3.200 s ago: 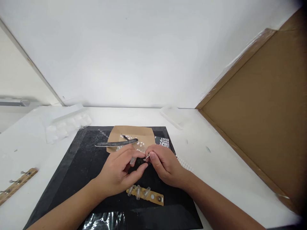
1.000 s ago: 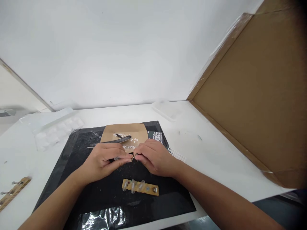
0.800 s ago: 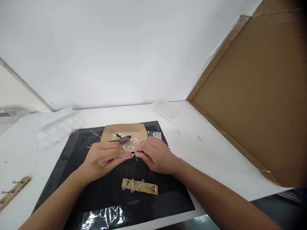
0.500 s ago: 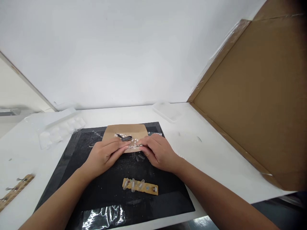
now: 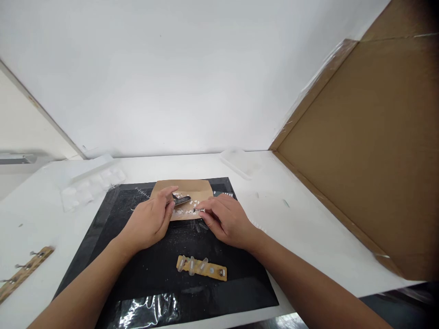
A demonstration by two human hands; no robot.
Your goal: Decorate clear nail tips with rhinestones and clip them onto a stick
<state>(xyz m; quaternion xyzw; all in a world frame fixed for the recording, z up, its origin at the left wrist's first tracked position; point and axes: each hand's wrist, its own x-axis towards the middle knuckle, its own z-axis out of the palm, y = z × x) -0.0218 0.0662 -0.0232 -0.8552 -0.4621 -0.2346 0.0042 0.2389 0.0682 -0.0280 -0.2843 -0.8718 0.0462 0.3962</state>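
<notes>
My left hand [image 5: 151,221] is closed, thumb and fingers around the left part of a dark, flat-ended slim tool [image 5: 183,200] whose exact kind I cannot make out. Its far part is hidden by my fingers. Under it lies a brown paper sheet [image 5: 181,185], with several small white pieces [image 5: 187,212] scattered over it. My right hand [image 5: 228,219] pinches a small metal rod-like piece [image 5: 199,210] just above the paper's right side. A black mat [image 5: 151,278] supports the paper. Nearer to me sits a yellowish strip [image 5: 202,267] carrying clear tubular pieces.
A clear compartment tray [image 5: 91,183] stands at the back left, and a translucent lid [image 5: 238,163] at the back. On the left lies a wooden strip with metal pegs [image 5: 25,272]. A large cardboard panel [image 5: 370,151] borders the right side.
My left hand has drawn back from the middle of the paper, its index finger raised, and now grips the dark tool. My right hand stays with the metal piece, which shows more clearly.
</notes>
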